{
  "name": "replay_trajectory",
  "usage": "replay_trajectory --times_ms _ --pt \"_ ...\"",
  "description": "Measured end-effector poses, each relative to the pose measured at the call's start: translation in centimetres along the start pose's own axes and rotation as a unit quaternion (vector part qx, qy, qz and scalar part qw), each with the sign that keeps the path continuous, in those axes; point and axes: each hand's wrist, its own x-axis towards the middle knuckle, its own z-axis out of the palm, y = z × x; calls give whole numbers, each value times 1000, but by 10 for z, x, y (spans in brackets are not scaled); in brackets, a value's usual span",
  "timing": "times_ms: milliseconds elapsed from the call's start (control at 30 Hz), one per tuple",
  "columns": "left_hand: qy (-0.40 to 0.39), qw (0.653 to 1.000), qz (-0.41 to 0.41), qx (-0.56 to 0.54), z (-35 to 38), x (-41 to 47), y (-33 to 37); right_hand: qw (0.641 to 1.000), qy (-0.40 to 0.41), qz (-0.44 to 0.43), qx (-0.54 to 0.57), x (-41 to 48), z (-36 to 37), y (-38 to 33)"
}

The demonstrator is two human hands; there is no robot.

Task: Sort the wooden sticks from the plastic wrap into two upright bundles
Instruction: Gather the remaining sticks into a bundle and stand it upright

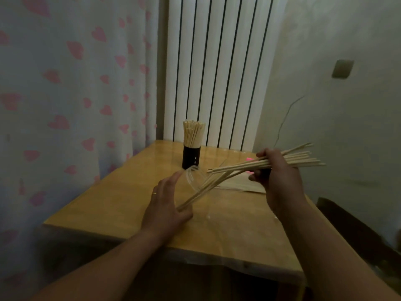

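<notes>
My right hand is shut on a fanned handful of long wooden sticks, held above the table and pointing left and down. The lower tips of several sticks reach my left hand, which rests on the table with its fingers spread, touching those tips. A clear glass seems to lie tilted between my hands; whether the left hand holds it I cannot tell. An upright bundle of sticks stands in a black cylindrical holder at the table's far side. More sticks in plastic wrap lie flat under my right hand.
The wooden table stands in a corner. A curtain with pink hearts hangs on the left, a white ribbed radiator behind, a plain wall on the right. A dark chair edge shows at right.
</notes>
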Motion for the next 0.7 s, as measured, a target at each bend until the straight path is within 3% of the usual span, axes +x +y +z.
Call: replay_trajectory --times_ms 167,300,467,567,700 --pt "0 998 60 33 2 -3 1 995 -41 4 -87 18 20 21" --pt "3 997 63 34 3 -4 0 988 -49 -32 -145 26 28 26" --pt "8 997 67 31 2 -6 1 951 -50 -87 -293 21 38 37" --pt "10 998 62 17 1 -6 1 954 -50 -97 -279 18 43 44" --pt "12 998 54 7 1 -5 1 970 -56 -37 -233 21 46 57"
